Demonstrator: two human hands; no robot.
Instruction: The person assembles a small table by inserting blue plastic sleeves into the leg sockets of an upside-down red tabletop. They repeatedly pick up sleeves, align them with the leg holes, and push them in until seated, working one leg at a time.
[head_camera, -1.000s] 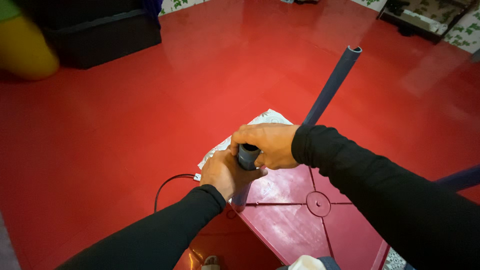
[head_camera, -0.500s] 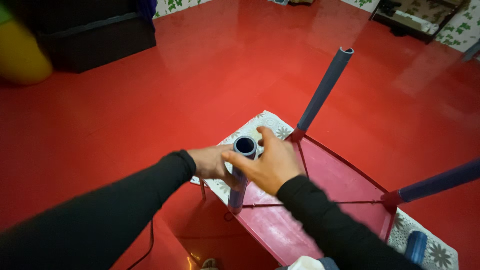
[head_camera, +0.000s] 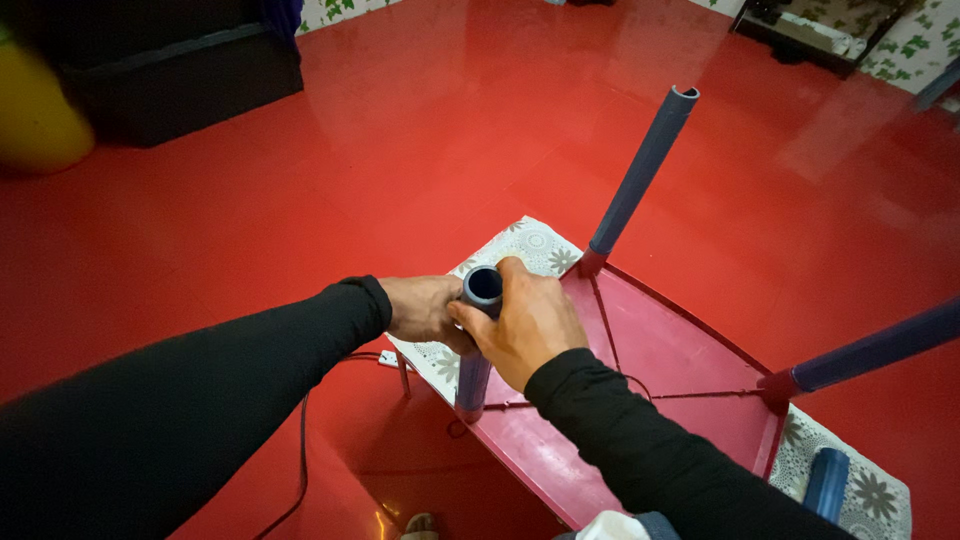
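Note:
An upturned dark red plastic table (head_camera: 660, 370) lies on a white patterned cloth (head_camera: 530, 245) on the red floor. Blue-grey tube legs stick up from its corners. Both of my hands grip the nearest leg (head_camera: 478, 340) close to its open top. My left hand (head_camera: 420, 308) wraps it from the left, and my right hand (head_camera: 525, 325) wraps it from the right. Another leg (head_camera: 640, 175) rises behind them, and a third leg (head_camera: 880, 350) points off to the right.
A loose blue tube (head_camera: 825, 482) lies on the cloth at the lower right. A thin dark cable (head_camera: 303, 440) runs over the floor under my left arm. A black cabinet (head_camera: 160, 75) and a yellow rounded object (head_camera: 35, 115) stand at the far left.
My view has shifted and my arms have swung, so the table now sits further right. Both hands have stayed on the top of the near leg.

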